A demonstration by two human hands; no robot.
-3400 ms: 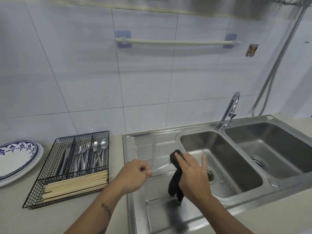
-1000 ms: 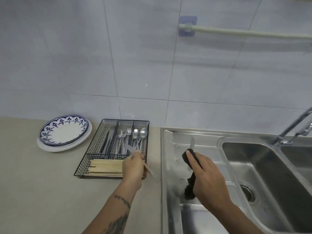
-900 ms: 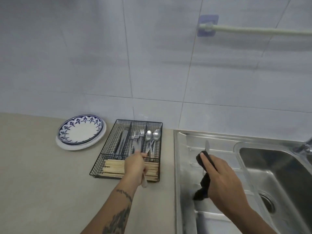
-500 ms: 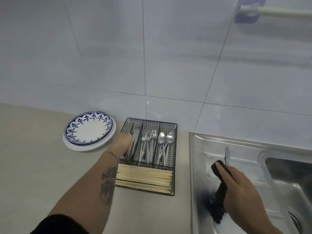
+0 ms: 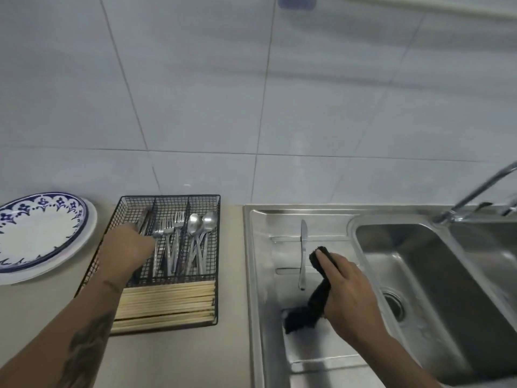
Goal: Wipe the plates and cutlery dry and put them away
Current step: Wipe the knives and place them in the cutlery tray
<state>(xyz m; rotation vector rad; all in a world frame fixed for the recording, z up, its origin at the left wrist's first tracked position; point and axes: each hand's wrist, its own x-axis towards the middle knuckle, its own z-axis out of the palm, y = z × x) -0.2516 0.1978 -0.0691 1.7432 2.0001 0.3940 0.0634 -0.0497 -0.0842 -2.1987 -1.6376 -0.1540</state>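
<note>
My left hand (image 5: 127, 247) reaches into the left compartment of the black wire cutlery basket (image 5: 170, 200), right over the knives (image 5: 144, 222). Its fingers are hidden under the back of the hand, so a grip does not show. Forks (image 5: 172, 233) and spoons (image 5: 200, 228) lie in the other compartments, and chopsticks (image 5: 167, 303) fill the front section. My right hand (image 5: 349, 295) grips a black cloth (image 5: 313, 306) over the steel drainboard (image 5: 263, 275). One knife (image 5: 303, 253) lies on the drainboard just left of that hand. Stacked blue-patterned plates (image 5: 36, 233) sit at the far left.
A steel sink basin (image 5: 425, 278) with its drain lies right of the drainboard, and a faucet (image 5: 475, 191) stands behind it. A beige counter (image 5: 167, 357) runs under the basket. A tiled wall (image 5: 251, 93) backs everything.
My left hand carried a knife from the drainboard to the basket's left compartment. My right hand stayed over the drainboard with the cloth. The view swung left, then back right.
</note>
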